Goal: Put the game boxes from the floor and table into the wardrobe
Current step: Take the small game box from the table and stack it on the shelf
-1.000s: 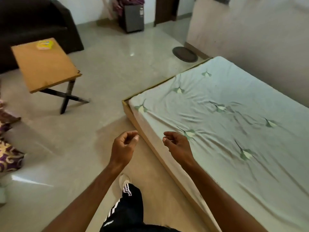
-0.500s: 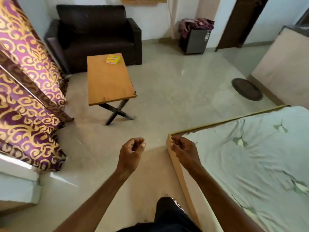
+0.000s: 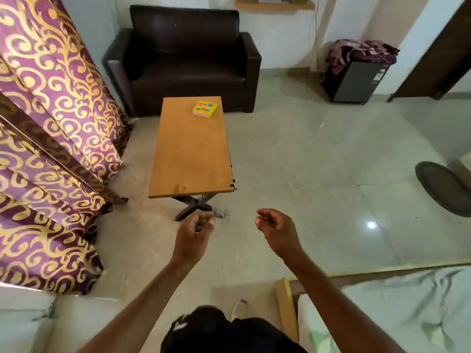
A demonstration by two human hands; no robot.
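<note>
Game box [image 3: 205, 109], yellow, lying flat at the 1 o'clock corner of the table [image 3: 190, 159] top, near the dark sofa [image 3: 186, 59]. Left hand [image 3: 195, 231] and right hand [image 3: 276, 228] at 6 o'clock of the table, above the floor [image 3: 305, 161], fingers loosely curled, holding nothing. Box well apart from both: 12 o'clock of left hand, 11 o'clock of right.

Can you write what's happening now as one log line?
left hand: empty | right hand: empty | game box: untouched, on table, far end near sofa

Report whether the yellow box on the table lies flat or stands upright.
Flat: the small yellow game box rests, printed face up, on the orange wooden table.
</note>
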